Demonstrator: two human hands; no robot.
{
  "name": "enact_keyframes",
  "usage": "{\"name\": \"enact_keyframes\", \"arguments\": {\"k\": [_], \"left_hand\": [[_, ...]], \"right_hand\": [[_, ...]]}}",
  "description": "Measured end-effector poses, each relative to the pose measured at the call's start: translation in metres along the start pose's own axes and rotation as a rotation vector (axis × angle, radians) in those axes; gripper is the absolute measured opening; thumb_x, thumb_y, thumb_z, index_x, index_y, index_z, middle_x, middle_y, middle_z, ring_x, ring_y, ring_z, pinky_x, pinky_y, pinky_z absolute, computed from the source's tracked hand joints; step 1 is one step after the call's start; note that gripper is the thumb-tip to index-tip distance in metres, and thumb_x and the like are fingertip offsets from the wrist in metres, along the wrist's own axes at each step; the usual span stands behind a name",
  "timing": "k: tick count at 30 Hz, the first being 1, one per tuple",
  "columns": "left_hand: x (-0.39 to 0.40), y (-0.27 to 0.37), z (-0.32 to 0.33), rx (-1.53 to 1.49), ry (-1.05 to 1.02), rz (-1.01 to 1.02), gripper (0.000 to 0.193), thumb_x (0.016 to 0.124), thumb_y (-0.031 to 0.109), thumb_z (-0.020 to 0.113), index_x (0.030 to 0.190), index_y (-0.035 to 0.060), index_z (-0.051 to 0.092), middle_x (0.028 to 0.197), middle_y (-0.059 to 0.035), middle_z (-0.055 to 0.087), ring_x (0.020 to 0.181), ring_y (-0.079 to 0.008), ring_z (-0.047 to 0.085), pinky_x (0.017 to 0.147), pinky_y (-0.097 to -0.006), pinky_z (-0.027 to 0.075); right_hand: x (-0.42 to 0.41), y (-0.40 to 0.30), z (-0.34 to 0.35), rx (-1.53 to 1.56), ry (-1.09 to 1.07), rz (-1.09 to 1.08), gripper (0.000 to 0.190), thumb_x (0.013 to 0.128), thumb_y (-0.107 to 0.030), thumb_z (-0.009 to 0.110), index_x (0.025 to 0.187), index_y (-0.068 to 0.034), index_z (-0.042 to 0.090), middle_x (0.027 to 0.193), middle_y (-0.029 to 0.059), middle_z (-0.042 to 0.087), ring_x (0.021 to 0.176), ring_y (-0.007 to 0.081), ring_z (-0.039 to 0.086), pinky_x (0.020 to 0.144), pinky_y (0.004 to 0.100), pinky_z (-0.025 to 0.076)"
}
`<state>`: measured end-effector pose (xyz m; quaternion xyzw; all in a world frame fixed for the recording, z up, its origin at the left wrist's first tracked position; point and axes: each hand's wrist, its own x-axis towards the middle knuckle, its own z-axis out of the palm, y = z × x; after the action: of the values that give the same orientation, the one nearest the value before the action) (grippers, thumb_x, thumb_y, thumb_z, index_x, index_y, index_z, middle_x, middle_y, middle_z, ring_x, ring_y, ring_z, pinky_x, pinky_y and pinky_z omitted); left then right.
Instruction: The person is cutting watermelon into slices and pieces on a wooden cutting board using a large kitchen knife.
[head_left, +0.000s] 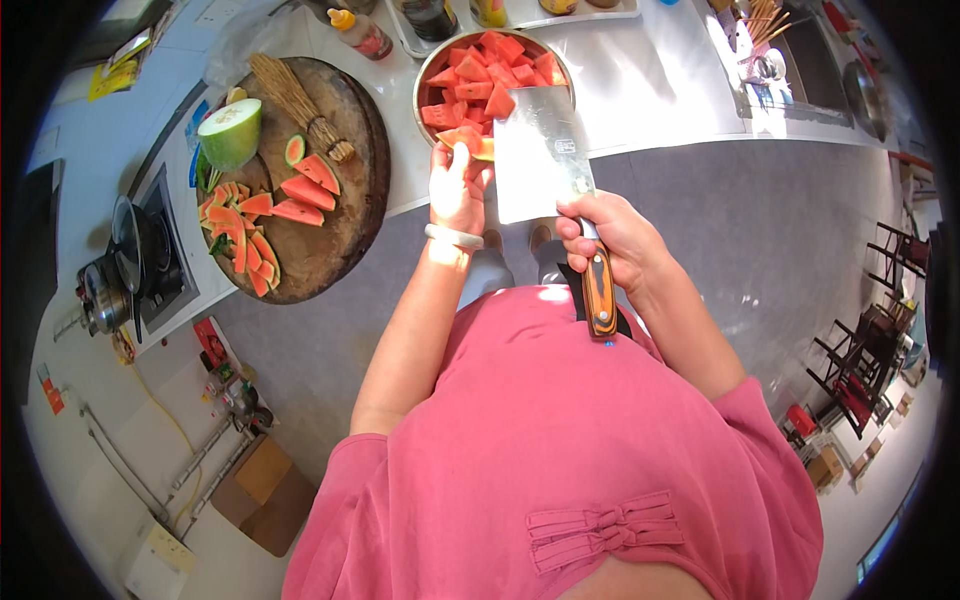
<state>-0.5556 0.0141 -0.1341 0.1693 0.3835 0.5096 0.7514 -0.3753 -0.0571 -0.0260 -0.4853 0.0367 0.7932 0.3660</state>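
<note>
My right hand (611, 236) grips a cleaver (544, 157) near where its wooden handle meets the broad steel blade. The blade's far corner reaches over the rim of a round metal bowl (418, 97) heaped with watermelon chunks (474, 69). Held in my left hand (457, 187) is a piece of watermelon with rind (486, 148), at the bowl's near edge and close beside the blade; the blade hides part of it. To the left, a thick round wooden chopping board (330, 247) carries watermelon wedges (304, 199) and a pile of cut rinds (240, 232).
Also on the board are a cut green winter melon (231, 135) and a straw brush (300, 105). A sauce bottle (361, 34) and a tray (525, 21) with jars stand behind. The counter's front edge runs before me; a stove with a wok (133, 244) is far left.
</note>
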Motion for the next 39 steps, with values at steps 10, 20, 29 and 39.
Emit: {"name": "enact_keyframes", "arguments": {"k": [10,20,29,39], "left_hand": [[0.029,0.023,-0.013,-0.064,0.073,-0.194,0.034,0.102,0.035,0.040,0.124,0.0103,0.047,0.108,-0.0129,0.059,0.102,-0.0297,0.059,0.090,-0.0508,0.049],[0.046,0.044,-0.016,0.767,-0.145,-0.097,0.053,0.082,0.004,0.052,0.134,0.0055,0.039,0.112,-0.0201,0.057,0.100,-0.0297,0.061,0.085,-0.0415,0.054],[0.052,0.077,-0.005,1.600,-0.247,0.270,0.044,0.075,-0.004,0.063,0.118,0.0019,0.054,0.108,-0.0156,0.063,0.093,-0.0212,0.064,0.068,-0.0258,0.055],[0.048,0.087,0.007,0.769,-0.026,-0.050,0.025,0.080,-0.001,0.059,0.103,-0.0090,0.057,0.102,-0.0179,0.065,0.083,-0.0216,0.067,0.071,-0.0290,0.060]], "right_hand": [[-0.030,-0.008,-0.001,-0.130,0.128,-0.101,0.006,0.089,-0.006,0.052,0.088,-0.001,0.048,0.063,0.0034,0.051,0.040,0.0070,0.044,0.036,0.0258,0.046],[-0.031,-0.010,-0.007,-0.290,0.137,-0.130,0.009,0.088,-0.009,0.054,0.091,-0.001,0.051,0.064,0.0034,0.052,0.040,0.0076,0.045,0.037,0.0266,0.045],[-0.022,-0.023,-0.016,-0.490,0.127,-0.258,0.010,0.088,-0.010,0.053,0.089,-0.001,0.051,0.058,0.0016,0.052,0.039,0.0065,0.046,0.035,0.0245,0.043],[-0.021,-0.030,-0.022,-0.417,0.090,-0.207,0.010,0.088,-0.011,0.055,0.092,-0.002,0.052,0.061,0.0017,0.053,0.039,0.0064,0.046,0.035,0.0242,0.042]]}}
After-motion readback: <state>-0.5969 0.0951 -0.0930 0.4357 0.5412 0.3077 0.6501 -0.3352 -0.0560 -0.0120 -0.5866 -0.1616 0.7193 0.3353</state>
